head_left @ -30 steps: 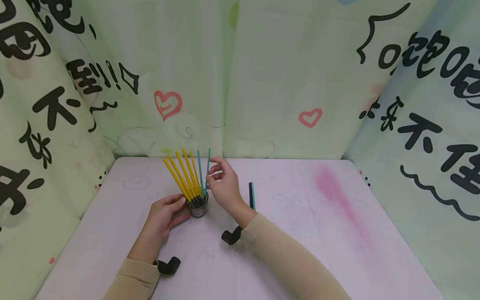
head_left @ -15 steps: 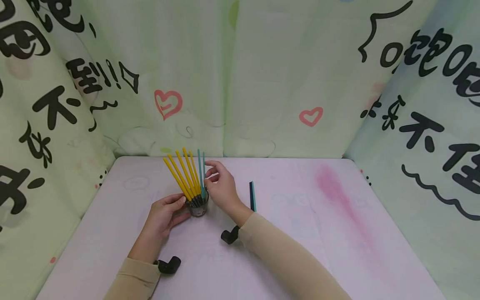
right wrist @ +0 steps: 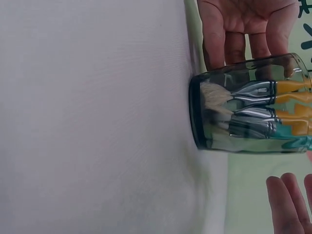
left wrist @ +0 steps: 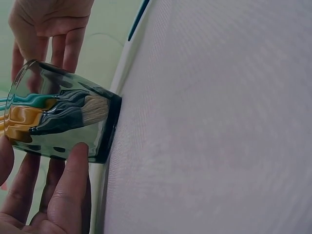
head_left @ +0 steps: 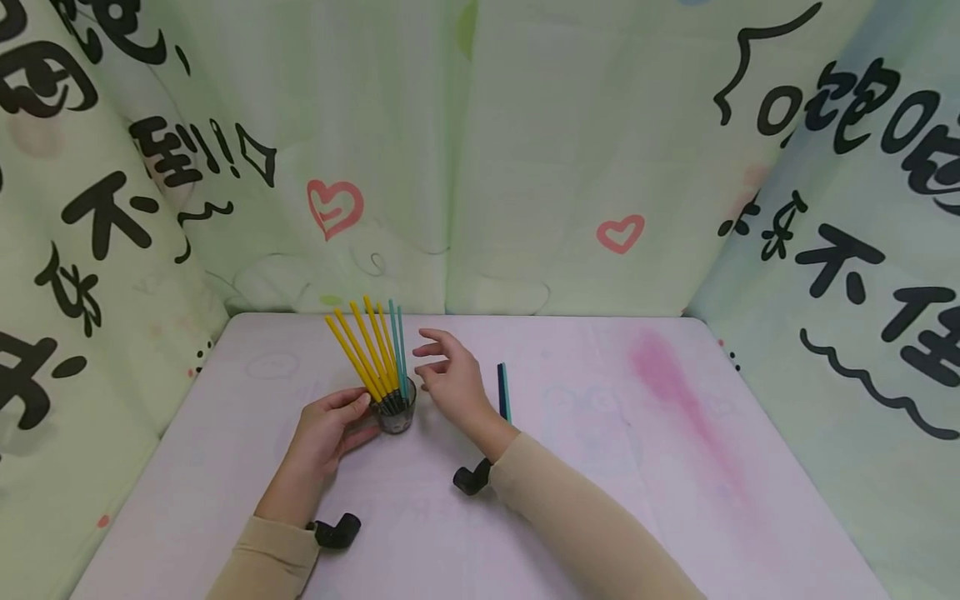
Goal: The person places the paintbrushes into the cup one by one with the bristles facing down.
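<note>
A clear glass (head_left: 397, 419) stands on the table with several paintbrushes leaning in it, bristles down. Yellow-handled paintbrushes (head_left: 369, 350) fan to the left; two teal-handled paintbrushes (head_left: 400, 350) stand at the right side. My left hand (head_left: 328, 429) holds the glass from the left, thumb and fingers against its wall. Tan bristles (left wrist: 95, 109) and dark ferrules show through the glass in the left wrist view. Just right of the glass is my right hand (head_left: 459, 379), fingers apart and slightly bent, nothing between them. In the right wrist view its fingers (right wrist: 282, 200) are apart from the glass.
Dark and teal handles (head_left: 504, 390) lie on the table right of my right hand, their near part hidden behind the wrist. The pale table (head_left: 600, 492) bears a pink stain at right. Printed curtains (head_left: 525, 167) enclose the back and sides.
My right hand pinched a teal-handled paintbrush, brought it left against the other teal one, then let go and drew back to the right. My left hand stays at the glass.
</note>
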A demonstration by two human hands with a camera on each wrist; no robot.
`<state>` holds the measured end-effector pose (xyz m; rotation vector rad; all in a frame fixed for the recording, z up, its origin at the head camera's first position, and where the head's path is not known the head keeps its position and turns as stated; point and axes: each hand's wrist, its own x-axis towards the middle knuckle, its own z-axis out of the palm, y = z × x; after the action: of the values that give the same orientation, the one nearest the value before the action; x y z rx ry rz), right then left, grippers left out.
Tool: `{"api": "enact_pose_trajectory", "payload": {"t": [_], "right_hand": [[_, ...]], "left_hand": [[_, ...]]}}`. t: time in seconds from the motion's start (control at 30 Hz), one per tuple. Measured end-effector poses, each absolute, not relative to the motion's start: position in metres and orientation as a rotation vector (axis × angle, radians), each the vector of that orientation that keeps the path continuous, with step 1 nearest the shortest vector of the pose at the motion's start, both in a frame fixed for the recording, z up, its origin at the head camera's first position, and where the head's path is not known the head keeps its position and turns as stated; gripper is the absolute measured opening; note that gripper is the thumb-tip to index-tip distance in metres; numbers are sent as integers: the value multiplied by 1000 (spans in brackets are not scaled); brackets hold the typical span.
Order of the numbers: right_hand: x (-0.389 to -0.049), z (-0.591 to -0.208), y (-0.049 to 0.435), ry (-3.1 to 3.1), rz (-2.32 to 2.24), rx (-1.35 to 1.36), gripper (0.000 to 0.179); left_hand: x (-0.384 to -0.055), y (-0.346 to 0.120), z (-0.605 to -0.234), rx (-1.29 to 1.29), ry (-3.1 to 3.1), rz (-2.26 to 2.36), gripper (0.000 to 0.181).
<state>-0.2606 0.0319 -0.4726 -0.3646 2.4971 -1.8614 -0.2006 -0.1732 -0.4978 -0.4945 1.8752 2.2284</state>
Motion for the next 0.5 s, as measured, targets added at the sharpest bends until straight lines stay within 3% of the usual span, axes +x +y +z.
{"api": "enact_pose_trajectory", "payload": {"t": [0.5], "right_hand": [[-256,-476,56,2431,-1897,-281,60]], "left_hand": [[-200,-173,-497,-480,1875,2233,48]]}}
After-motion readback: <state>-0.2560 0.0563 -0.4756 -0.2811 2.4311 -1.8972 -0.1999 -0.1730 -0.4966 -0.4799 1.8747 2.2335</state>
